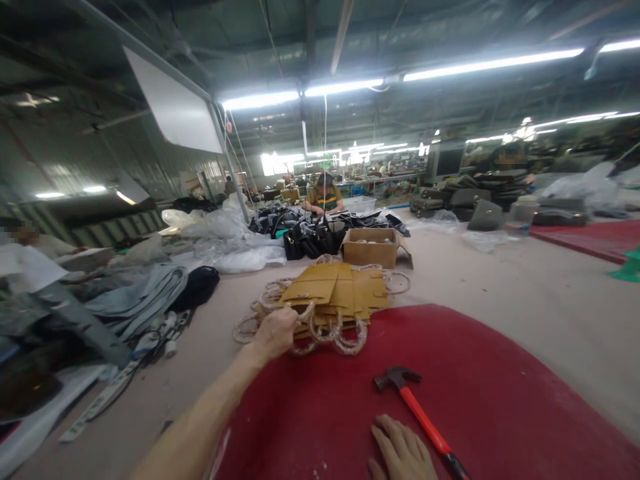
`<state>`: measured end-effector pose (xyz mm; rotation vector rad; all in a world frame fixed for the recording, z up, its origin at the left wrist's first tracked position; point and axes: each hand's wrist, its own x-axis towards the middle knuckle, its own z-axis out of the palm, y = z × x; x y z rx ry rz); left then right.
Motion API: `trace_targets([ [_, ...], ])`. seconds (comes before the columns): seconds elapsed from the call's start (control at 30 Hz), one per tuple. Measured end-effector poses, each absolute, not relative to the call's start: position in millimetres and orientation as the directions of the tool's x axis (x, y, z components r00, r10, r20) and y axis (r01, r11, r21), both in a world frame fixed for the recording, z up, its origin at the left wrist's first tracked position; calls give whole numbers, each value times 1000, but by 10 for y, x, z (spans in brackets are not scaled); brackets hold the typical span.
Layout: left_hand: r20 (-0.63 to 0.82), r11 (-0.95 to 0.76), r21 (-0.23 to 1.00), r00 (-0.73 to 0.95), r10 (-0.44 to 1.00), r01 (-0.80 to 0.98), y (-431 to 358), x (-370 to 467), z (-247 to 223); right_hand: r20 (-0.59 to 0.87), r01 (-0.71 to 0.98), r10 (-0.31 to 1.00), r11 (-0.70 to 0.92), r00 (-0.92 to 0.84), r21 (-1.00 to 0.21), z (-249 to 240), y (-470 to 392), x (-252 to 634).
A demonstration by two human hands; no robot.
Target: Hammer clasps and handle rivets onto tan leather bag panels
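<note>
Straight ahead lies a pile of mustard-yellow bag pieces [345, 287] with round handles in clear plastic wrap. My left hand [277, 331] reaches to the pile's near left side, its fingers closed around one wrapped bag handle [306, 312]. Several more handles hang out at the pile's edges. My right hand [401, 452] rests palm down on the red mat [480, 387], fingers stretched out and holding nothing. Just beyond and beside it is a claw hammer [417, 408] with a red and black grip, its head pointing away from me.
Behind the pile stand an open cardboard box [369, 253] and black bags [305, 241]. A person [324, 195] sits at the far end. Grey fabric [140, 293] and a power strip [100, 402] lie left. Dark bag pieces [485, 215] are stacked right.
</note>
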<state>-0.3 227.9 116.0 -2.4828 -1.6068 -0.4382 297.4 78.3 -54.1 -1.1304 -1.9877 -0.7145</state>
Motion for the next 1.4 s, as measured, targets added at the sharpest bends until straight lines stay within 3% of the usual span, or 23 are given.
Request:
trace_targets([
  [0.13, 450, -535, 94, 443, 775, 840, 1786, -274, 1284, 764, 898, 583, 440, -277, -10, -444, 658, 2897],
  [0.27, 543, -704, 50, 572, 614, 708, 849, -56, 910, 689, 892, 676, 441, -260, -97, -297, 569, 2832],
  [0.47, 429, -653, 132, 550, 716, 746, -254, 584, 221, 560, 824, 778, 497, -284, -272, -211, 558, 2870],
  [0.67, 415, -623, 166, 519, 747, 764, -510, 760, 83, 537, 731, 801, 530, -265, -430, -173, 579, 2879],
  [0.83, 391, -635, 146, 545, 742, 759, -503, 828, 75, 484, 701, 796, 576, -365, -420, 16, 594, 2614],
  [1.1, 349, -615, 196, 531, 772, 764, -511, 807, 42, 270, 729, 796, 605, -542, -319, 73, 629, 2353],
  [1.27, 316, -635, 210, 563, 764, 744, -477, 774, 37, 349, 730, 749, 649, -563, -215, 52, 668, 2318],
  [1.4, 329, -645, 341, 556, 763, 683, -456, 766, 76, 438, 657, 659, 731, -612, -182, -18, 701, 2185],
])
